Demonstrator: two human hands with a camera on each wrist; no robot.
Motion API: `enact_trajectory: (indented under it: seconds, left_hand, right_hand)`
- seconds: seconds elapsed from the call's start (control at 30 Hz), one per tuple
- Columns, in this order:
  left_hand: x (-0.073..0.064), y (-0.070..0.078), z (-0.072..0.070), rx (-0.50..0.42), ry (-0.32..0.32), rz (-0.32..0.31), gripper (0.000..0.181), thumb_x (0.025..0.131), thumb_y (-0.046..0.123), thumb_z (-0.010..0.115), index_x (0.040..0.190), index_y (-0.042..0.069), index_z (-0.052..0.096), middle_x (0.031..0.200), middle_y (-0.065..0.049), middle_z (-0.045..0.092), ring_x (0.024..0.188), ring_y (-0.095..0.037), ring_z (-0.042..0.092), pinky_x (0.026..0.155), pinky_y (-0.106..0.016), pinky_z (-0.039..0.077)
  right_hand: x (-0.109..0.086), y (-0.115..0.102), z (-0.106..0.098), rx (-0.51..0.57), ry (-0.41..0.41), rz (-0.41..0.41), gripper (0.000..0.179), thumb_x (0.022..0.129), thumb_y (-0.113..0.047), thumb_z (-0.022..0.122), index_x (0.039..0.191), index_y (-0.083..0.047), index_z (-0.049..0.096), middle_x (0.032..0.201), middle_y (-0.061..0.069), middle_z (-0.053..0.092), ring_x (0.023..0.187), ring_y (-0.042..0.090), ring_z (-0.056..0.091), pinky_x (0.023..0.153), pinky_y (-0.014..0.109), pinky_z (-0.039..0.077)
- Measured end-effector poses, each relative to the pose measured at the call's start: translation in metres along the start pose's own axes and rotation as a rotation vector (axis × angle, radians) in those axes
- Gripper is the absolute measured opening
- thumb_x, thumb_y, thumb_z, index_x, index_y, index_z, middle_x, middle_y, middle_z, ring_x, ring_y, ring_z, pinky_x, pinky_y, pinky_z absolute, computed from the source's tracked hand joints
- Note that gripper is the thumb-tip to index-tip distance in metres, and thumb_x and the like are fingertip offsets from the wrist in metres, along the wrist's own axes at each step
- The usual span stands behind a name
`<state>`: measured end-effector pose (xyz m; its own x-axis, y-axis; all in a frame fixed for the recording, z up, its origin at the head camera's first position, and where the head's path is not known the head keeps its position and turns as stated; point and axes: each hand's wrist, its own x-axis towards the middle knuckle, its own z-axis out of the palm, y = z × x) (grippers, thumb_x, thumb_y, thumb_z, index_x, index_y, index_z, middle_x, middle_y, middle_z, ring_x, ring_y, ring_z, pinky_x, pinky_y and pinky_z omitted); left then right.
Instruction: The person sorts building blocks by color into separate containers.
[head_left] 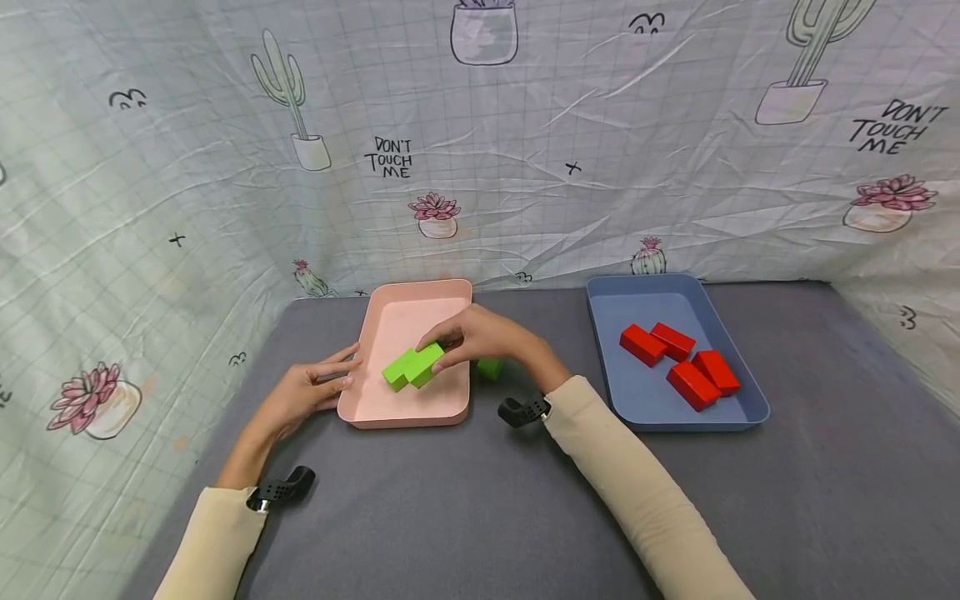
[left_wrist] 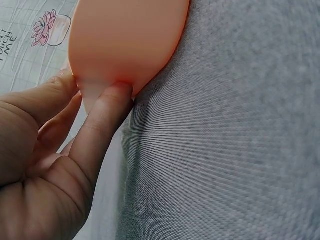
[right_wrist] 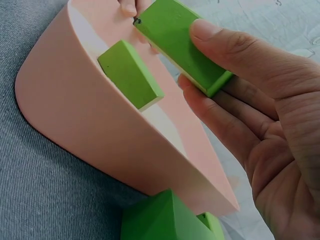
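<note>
My right hand (head_left: 480, 333) pinches a green block (right_wrist: 175, 40) between thumb and fingers, over the pink tray (head_left: 390, 308). Inside that tray lies another green block (right_wrist: 131, 75), just left of the held one in the head view. My left hand (head_left: 300, 392) rests its fingertips against the tray's left side. In the left wrist view, the thumb (left_wrist: 107, 110) presses the tray's outer wall. More green blocks (right_wrist: 155, 217) stand beside the tray's right wall, partly hidden in the head view by my right hand and wrist.
To the right, a blue tray (head_left: 622, 404) holds several red blocks (head_left: 692, 385). Both trays stand on a grey cloth-covered table (head_left: 420, 517). A patterned cloth (head_left: 510, 150) with drawn cacti hangs behind and at the sides.
</note>
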<state>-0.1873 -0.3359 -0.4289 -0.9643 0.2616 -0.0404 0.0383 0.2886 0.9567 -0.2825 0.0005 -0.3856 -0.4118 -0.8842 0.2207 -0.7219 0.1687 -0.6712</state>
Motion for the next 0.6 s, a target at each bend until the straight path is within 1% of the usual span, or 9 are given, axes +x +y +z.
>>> enact_trajectory:
  seconds: [0.13, 0.23, 0.33, 0.43, 0.6]
  left_hand:
    - [0.001, 0.001, -0.001, 0.010, -0.001, -0.005, 0.048, 0.100, 0.010, 0.066, 0.142, -0.007, 0.053, 0.165, -0.011, 0.028, 0.119, -0.001, 0.059, 0.088, -0.030, 0.058]
    - [0.002, 0.001, -0.001, 0.009, -0.004, -0.006, 0.047, 0.099, 0.009, 0.066, 0.142, -0.007, 0.054, 0.165, -0.011, 0.028, 0.119, -0.001, 0.059, 0.089, -0.031, 0.058]
    - [0.001, 0.001, -0.001, 0.009, -0.003, -0.006, 0.047, 0.099, 0.009, 0.067, 0.142, -0.007, 0.054, 0.165, -0.012, 0.028, 0.118, 0.000, 0.059, 0.088, -0.030, 0.058]
    - [0.000, 0.002, -0.001, 0.012, -0.002, -0.006, 0.047, 0.099, 0.009, 0.067, 0.142, -0.007, 0.054, 0.165, -0.012, 0.028, 0.117, 0.001, 0.059, 0.087, -0.029, 0.058]
    - [0.001, 0.003, -0.001, 0.014, -0.004, -0.015, 0.048, 0.099, 0.010, 0.067, 0.142, -0.006, 0.054, 0.165, -0.011, 0.029, 0.117, 0.002, 0.059, 0.086, -0.028, 0.058]
  right_hand:
    - [0.004, 0.002, 0.001, 0.025, -0.022, -0.005, 0.039, 0.087, -0.021, 0.083, 0.124, -0.010, 0.074, 0.117, -0.001, 0.074, 0.099, 0.004, 0.068, 0.088, 0.021, 0.056]
    - [0.006, 0.003, 0.001, 0.050, -0.037, 0.006, 0.039, 0.087, -0.019, 0.083, 0.124, -0.010, 0.074, 0.119, 0.000, 0.074, 0.100, 0.005, 0.069, 0.089, 0.021, 0.055]
    - [0.009, 0.002, 0.002, 0.076, -0.066, 0.009, 0.038, 0.087, -0.017, 0.083, 0.123, -0.008, 0.074, 0.120, 0.001, 0.074, 0.103, 0.005, 0.069, 0.091, 0.023, 0.055]
    - [0.015, -0.001, 0.002, 0.069, -0.097, -0.005, 0.038, 0.087, -0.015, 0.082, 0.124, -0.008, 0.074, 0.121, 0.002, 0.073, 0.103, 0.005, 0.069, 0.092, 0.024, 0.056]
    - [0.023, -0.006, 0.001, 0.027, -0.140, -0.007, 0.037, 0.087, -0.013, 0.082, 0.123, -0.009, 0.075, 0.121, 0.001, 0.073, 0.102, 0.004, 0.068, 0.092, 0.022, 0.055]
